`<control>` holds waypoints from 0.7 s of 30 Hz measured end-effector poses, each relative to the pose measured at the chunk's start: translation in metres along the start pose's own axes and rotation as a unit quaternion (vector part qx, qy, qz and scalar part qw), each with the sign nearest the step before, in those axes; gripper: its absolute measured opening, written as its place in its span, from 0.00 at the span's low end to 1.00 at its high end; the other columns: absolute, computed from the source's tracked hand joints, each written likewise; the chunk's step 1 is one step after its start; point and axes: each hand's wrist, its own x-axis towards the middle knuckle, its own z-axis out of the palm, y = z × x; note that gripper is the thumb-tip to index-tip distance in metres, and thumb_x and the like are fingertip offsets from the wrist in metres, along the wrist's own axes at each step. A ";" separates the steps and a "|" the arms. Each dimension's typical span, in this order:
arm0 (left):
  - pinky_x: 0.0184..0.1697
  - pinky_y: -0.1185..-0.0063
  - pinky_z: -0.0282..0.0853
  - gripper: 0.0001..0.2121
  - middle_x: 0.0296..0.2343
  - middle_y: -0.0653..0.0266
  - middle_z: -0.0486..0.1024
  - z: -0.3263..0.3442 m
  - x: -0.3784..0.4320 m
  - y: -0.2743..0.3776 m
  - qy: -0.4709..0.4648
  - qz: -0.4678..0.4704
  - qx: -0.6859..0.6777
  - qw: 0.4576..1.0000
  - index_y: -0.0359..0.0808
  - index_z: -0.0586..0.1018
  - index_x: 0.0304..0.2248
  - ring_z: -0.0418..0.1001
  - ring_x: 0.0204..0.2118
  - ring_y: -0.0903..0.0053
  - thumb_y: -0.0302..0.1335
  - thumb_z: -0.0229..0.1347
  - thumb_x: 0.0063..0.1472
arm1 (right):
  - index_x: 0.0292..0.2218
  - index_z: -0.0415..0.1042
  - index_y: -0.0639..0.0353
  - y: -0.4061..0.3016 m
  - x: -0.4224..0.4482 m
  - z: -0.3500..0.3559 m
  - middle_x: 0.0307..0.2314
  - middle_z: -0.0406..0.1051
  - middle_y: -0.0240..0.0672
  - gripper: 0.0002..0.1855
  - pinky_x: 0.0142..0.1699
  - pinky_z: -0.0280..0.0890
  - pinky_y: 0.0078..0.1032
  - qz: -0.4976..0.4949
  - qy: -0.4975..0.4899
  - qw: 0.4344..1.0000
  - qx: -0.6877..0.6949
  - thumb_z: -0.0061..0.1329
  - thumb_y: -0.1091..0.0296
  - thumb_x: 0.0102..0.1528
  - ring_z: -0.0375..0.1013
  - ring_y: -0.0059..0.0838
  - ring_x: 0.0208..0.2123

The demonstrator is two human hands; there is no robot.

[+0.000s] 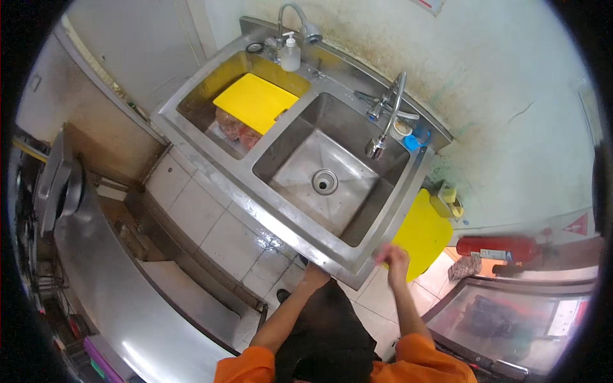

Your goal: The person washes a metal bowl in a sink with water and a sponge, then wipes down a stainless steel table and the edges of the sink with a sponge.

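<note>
My left hand (316,276) is at the front rim of the stainless steel double sink (287,229). Its fingers are hidden at or below the rim, so their grip cannot be told. Past the sink's right front corner, my right hand (398,262) is raised and blurred. Something pinkish shows at its fingertips; whether it is held or just the fingers is unclear. Before me, the right basin (330,148) has a bare bottom with a drain strainer (325,182). A yellow cutting board (256,100) leans in the left basin, over reddish meat-like lumps (234,128) in clear plastic.
Two gooseneck faucets (400,95) and a pump bottle (290,55) stand along the sink's back. At right are a yellow-green board (424,234), a fire extinguisher (498,249) and a glass-topped appliance (507,321). A steel counter (119,273) runs along the left. The floor tiles (225,234) look wet.
</note>
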 end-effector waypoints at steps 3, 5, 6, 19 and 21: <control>0.54 0.64 0.51 0.18 0.45 0.55 0.65 -0.037 -0.037 0.013 -0.083 -0.073 0.293 0.950 0.35 0.69 0.44 0.59 0.51 0.61 0.34 0.43 0.55 | 0.38 0.67 0.64 -0.040 0.124 0.022 0.30 0.69 0.37 0.14 0.39 0.65 0.26 0.064 -0.013 0.981 0.185 0.41 0.63 0.54 0.69 0.28 0.32; 0.49 0.68 0.59 0.18 0.42 0.50 0.67 -0.064 -0.079 -0.020 -0.173 -0.180 0.164 0.954 0.33 0.70 0.41 0.64 0.46 0.58 0.36 0.44 0.54 | 0.42 0.63 0.64 -0.054 0.217 0.046 0.36 0.68 0.41 0.17 0.44 0.63 0.28 0.107 -0.103 0.955 0.256 0.40 0.61 0.54 0.69 0.32 0.38; 0.45 0.69 0.62 0.18 0.39 0.51 0.70 -0.087 -0.087 -0.018 -0.232 -0.171 0.145 0.947 0.33 0.71 0.41 0.67 0.43 0.61 0.36 0.45 0.55 | 0.42 0.62 0.64 -0.056 0.257 0.053 0.38 0.67 0.42 0.18 0.45 0.62 0.28 0.105 -0.136 0.936 0.309 0.39 0.60 0.55 0.68 0.34 0.39; 0.37 0.83 0.67 0.14 0.36 0.62 0.73 -0.151 0.177 0.146 0.021 -0.203 -0.376 0.904 0.34 0.69 0.44 0.72 0.36 0.80 0.29 0.45 0.60 | 0.33 0.67 0.57 -0.047 0.403 0.129 0.28 0.70 0.33 0.11 0.39 0.65 0.27 0.094 -0.173 0.867 0.458 0.48 0.61 0.50 0.70 0.28 0.30; 0.36 0.82 0.67 0.13 0.35 0.62 0.73 -0.127 0.212 0.134 0.022 -0.186 -0.388 0.902 0.34 0.70 0.42 0.72 0.35 0.80 0.30 0.46 0.59 | 0.33 0.68 0.54 -0.041 0.389 0.135 0.26 0.70 0.31 0.12 0.36 0.65 0.26 0.060 -0.130 0.920 0.364 0.49 0.58 0.50 0.70 0.27 0.28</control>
